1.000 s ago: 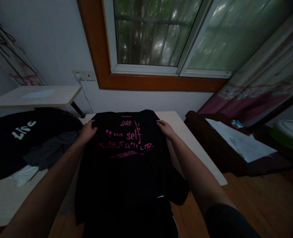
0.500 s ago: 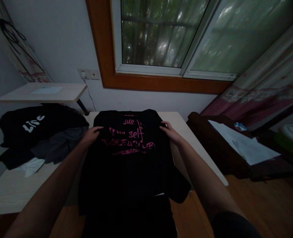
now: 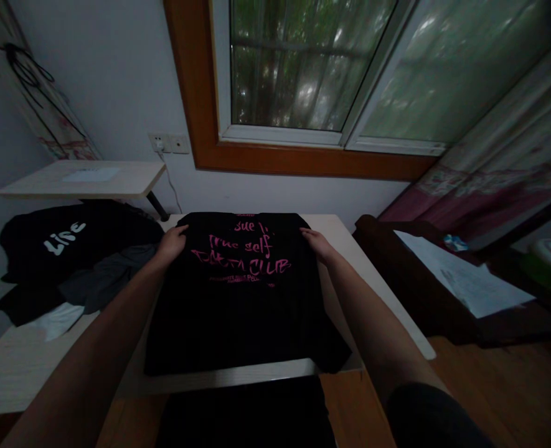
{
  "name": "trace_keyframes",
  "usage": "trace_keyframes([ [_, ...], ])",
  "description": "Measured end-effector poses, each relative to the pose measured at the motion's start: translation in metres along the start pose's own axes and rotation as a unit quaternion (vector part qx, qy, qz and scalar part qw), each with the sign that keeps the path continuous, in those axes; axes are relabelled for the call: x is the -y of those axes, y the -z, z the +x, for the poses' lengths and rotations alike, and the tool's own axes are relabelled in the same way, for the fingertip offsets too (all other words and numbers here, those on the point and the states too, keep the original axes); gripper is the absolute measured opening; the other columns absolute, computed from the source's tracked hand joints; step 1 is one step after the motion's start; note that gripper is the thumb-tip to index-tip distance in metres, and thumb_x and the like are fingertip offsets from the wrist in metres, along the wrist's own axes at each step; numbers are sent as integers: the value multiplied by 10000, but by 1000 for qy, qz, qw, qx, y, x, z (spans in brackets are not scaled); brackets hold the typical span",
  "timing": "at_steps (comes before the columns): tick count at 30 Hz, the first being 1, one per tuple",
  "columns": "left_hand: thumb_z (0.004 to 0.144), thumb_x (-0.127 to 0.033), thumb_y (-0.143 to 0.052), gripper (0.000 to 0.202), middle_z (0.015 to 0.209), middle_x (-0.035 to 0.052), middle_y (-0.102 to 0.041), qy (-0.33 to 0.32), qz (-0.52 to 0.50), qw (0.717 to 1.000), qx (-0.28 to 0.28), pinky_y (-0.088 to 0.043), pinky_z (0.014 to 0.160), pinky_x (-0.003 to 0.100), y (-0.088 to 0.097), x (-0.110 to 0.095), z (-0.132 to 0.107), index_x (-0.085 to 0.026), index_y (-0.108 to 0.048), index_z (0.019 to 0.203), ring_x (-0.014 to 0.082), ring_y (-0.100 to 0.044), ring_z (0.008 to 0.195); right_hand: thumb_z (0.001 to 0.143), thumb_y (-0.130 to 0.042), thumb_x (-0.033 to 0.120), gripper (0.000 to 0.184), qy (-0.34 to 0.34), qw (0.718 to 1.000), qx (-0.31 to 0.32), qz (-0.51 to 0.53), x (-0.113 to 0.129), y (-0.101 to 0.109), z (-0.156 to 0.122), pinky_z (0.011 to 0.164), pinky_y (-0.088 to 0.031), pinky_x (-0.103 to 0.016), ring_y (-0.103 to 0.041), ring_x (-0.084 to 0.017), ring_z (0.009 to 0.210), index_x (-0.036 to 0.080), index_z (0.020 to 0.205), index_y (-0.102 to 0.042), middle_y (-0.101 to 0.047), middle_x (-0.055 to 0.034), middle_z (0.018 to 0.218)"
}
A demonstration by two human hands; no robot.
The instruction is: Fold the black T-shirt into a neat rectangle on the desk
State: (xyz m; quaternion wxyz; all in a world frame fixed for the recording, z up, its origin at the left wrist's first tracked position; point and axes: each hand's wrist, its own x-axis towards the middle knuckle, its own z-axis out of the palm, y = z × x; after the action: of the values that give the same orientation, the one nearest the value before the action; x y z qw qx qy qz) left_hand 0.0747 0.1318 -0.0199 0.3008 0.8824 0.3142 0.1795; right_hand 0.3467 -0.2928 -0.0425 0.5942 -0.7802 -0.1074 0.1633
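A black T-shirt (image 3: pixel 238 323) with pink lettering lies spread over the light wooden table (image 3: pixel 387 305), its far edge close to the wall. My left hand (image 3: pixel 171 244) pinches its upper left side, thumb and fingers closed on the cloth. On the opposite side my right hand (image 3: pixel 318 242) grips the upper right edge in the same way. One sleeve sticks out at the lower right. The shirt's near edge lies just short of the table's front edge, where a pale strip of wood shows.
Left of the shirt, a pile of dark clothes (image 3: pixel 116 274) with a white piece sits beneath a small raised shelf (image 3: pixel 83 177). To the right stands a dark brown piece of furniture (image 3: pixel 396 267) bearing white paper sheets (image 3: pixel 462 274). A window (image 3: pixel 303 74) is behind the table.
The shirt's lower edge has moved away from my body onto the table, uncovering the front edge. Its cloth lies flatter and the lettering is clearer. Both hands keep hold of the upper sides.
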Motion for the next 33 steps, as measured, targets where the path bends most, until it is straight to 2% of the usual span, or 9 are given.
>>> trace_keyframes([
  [3, 766, -103, -499, 593, 1371, 172, -625, -13, 21, 1000, -17, -379, 1204, 424, 1, -6, 10, -87, -658, 1336, 304, -552, 1344, 860, -599, 291, 449, -3, 1000, -9, -7, 4, -6, 8, 1132, -450, -444, -623, -247, 1251, 191, 1294, -658, -664, -104, 1369],
  [6, 774, -107, -509, 598, 1403, 169, -555, -24, 32, 999, -34, -340, 1232, 393, 0, -8, 4, -99, -633, 1359, 287, -505, 1384, 831, -627, 317, 511, -6, 1000, -9, -11, 4, -7, 6, 1089, -487, -458, -647, -255, 1190, 219, 1333, -620, -676, -97, 1334],
  [10, 790, -153, -548, 521, 1471, 143, -425, -79, 63, 993, -56, -303, 1257, 397, -6, -5, -24, -148, -660, 1300, 295, -449, 1424, 790, -642, 328, 565, 12, 1000, -17, -13, 1, -1, -12, 1042, -521, -446, -663, -246, 1120, 260, 1348, -578, -681, -74, 1284],
  [13, 817, -187, -546, 466, 1471, 139, -408, -123, 90, 987, -43, -310, 1255, 423, -9, -3, -50, -162, -665, 1268, 312, -441, 1424, 758, -661, 325, 569, 29, 999, -12, -23, -3, 5, -32, 1039, -519, -448, -656, -246, 1112, 280, 1320, -584, -679, -56, 1263],
  [16, 840, -210, -534, 419, 1483, 124, -403, -138, 91, 986, -28, -342, 1239, 428, -7, -1, -76, -183, -670, 1235, 307, -446, 1418, 756, -672, 340, 483, 36, 999, 26, -20, -4, 11, -58, 1081, -484, -447, -636, -248, 1158, 274, 1233, -642, -694, -41, 1238],
  [21, 856, -211, -519, 394, 1462, 122, -426, -156, 101, 982, -42, -395, 1197, 434, 1, 6, -116, -211, -674, 1218, 294, -495, 1363, 777, -707, 354, 454, -12, 995, 85, 42, 0, 16, -108, 1013, -535, -418, -673, -250, 1091, 271, 1221, -660, -728, -45, 1179],
  [25, 877, -262, -512, 397, 1329, 122, -520, -119, 117, 985, -32, -461, 1125, 419, 8, 18, -138, -225, -677, 1237, 276, -590, 1222, 798, -718, 328, 491, -37, 989, 116, 79, -1, 17, -139, 947, -577, -411, -703, -251, 1043, 304, 1282, -639, -734, -44, 1198],
  [29, 916, -292, -439, 425, 1112, 103, -622, -98, 122, 988, 10, -509, 1035, 406, 14, 31, -146, -213, -680, 1257, 252, -652, 1028, 750, -689, 221, 519, -39, 992, 99, 71, -9, 15, -145, 998, -560, -422, -709, -249, 1062, 273, 1266, -671, -750, -41, 1188],
  [33, 905, -272, -408, 463, 1077, 106, -643, -112, 106, 988, -15, -502, 1035, 393, 14, 41, -140, -187, -688, 1263, 239, -653, 984, 707, -614, 157, 630, -45, 996, 49, 60, -16, 14, -130, 1009, -551, -423, -727, -241, 998, 222, 1333, -651, -764, -53, 1160],
])
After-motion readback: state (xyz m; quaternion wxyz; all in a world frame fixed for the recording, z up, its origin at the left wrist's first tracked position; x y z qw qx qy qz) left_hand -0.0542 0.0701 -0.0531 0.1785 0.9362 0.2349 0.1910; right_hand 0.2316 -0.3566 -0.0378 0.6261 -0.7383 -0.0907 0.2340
